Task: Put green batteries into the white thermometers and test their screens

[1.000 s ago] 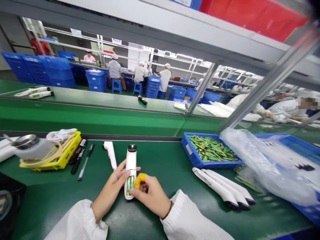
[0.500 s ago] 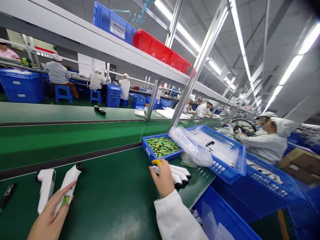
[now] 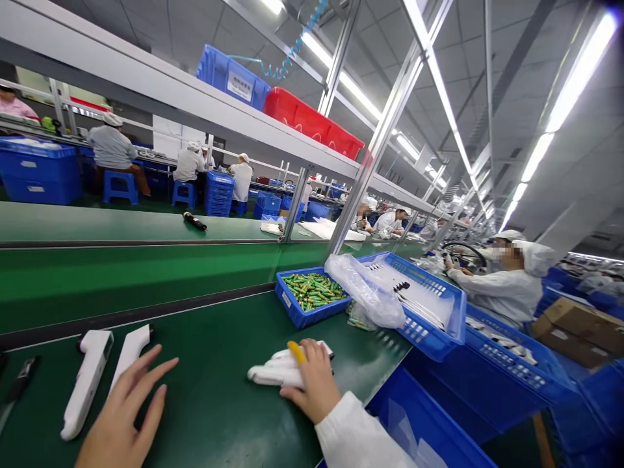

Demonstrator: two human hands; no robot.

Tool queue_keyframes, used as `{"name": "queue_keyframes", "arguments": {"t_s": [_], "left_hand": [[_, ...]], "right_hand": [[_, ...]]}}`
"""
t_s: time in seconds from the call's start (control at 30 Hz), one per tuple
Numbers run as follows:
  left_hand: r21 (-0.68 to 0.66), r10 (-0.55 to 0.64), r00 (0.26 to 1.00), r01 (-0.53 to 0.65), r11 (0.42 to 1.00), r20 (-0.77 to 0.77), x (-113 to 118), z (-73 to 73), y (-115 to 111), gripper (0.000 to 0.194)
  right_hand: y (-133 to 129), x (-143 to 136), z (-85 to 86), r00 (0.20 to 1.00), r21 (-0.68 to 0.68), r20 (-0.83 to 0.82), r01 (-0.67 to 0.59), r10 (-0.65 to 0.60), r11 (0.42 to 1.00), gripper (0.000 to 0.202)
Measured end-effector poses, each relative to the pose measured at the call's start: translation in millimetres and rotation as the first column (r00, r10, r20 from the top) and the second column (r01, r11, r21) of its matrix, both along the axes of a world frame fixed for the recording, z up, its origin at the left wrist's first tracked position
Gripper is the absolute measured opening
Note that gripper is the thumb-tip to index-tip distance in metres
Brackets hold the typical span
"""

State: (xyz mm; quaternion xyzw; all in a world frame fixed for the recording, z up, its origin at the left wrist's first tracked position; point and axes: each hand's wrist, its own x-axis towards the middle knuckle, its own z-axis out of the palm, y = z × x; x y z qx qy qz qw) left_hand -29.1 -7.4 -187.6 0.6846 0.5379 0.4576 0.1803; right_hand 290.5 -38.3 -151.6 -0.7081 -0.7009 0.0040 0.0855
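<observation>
My left hand (image 3: 129,409) is over the green table with its fingers spread and nothing between them. Partly behind it lies a white handheld device (image 3: 130,351); a second white device (image 3: 88,383) is just left of that one. My right hand (image 3: 316,383), one finger in a yellow cover, is closed over a bunch of white devices (image 3: 277,369) on the table. Their rounded ends point left. Behind this hand stands a small blue tray (image 3: 312,317) full of green batteries.
A large blue crate (image 3: 433,338) with white parts stands at the right, a clear plastic bag (image 3: 365,289) over its edge. A dark tool (image 3: 22,383) lies far left. Metal posts rise behind the table. A person in white (image 3: 507,286) sits further right.
My left hand has let go of the white device, which now lies on the table, and has opened. My right hand and its white devices have moved left and nearer, and the devices have turned.
</observation>
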Motion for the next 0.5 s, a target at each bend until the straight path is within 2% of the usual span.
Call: {"name": "queue_keyframes", "arguments": {"t_s": [0.1,0.17,0.23,0.27,0.33,0.37,0.4,0.5], "left_hand": [[-0.12,-0.225,0.972,0.217,0.969,-0.061,11,2.8,-6,0.034],[-0.207,-0.327,0.944,0.311,0.928,-0.047,15,5.7,-9,0.036],[-0.274,-0.357,0.934,0.339,0.9,-0.019,17,12.3,-12,0.041],[-0.3,-0.349,0.937,0.331,0.895,-0.005,17,17.0,-13,0.043],[-0.349,-0.319,0.947,0.308,0.885,0.027,17,27.6,-15,0.044],[-0.378,-0.311,0.949,0.307,0.874,0.05,17,32.9,-17,0.045],[-0.407,-0.31,0.948,0.313,0.858,0.077,17,37.6,-18,0.044],[-0.437,-0.347,0.925,0.379,0.816,0.156,20,46.7,-23,0.041]], "right_hand": [[-10,-44,7.0,0.953,-0.063,-0.134,-0.282,0.272,0.957,0.084],[-10,-68,14.0,0.874,-0.048,-0.184,-0.466,0.45,0.884,0.081],[0,-82,24.6,0.779,-0.026,-0.196,-0.611,0.595,0.791,0.08],[8,-84,31.7,0.773,-0.017,-0.175,-0.622,0.61,0.783,0.079],[31,-73,48.8,0.863,0.012,-0.095,-0.497,0.496,0.867,0.072],[45,-61,57.7,0.948,0.04,-0.031,-0.315,0.316,0.948,0.066],[61,-46,65.9,0.981,0.08,-0.012,-0.191,0.193,0.978,0.055],[109,8,79.9,0.994,0.137,0.014,0.109,-0.112,0.985,0.037]]}}
